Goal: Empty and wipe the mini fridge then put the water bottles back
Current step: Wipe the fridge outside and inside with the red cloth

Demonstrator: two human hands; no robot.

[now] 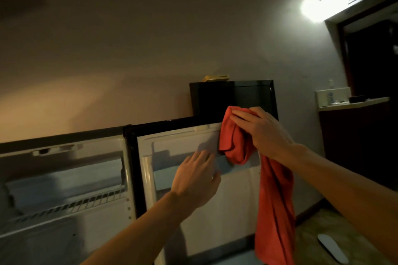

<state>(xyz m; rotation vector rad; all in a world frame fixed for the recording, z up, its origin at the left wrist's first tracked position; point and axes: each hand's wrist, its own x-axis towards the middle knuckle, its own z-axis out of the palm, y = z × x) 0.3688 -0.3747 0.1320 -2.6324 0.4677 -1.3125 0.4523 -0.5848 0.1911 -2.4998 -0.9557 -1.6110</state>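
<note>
1 mini fridge (64,189) stands open w/ 1 wire shelf (71,204) inside; its door (215,200) is swung out to the right. R hand (261,131) has fingers curled over 1 red cloth (273,196) bunched vs the door's upper inner edge, rest hanging down. L hand (197,180) lies flat on the door liner, fingers straight & close together; 0 water bottles in view.

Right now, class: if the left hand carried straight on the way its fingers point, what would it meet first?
Most likely the white inner panel of the fridge door; the left hand already looks close, though depth is unclear.
</note>
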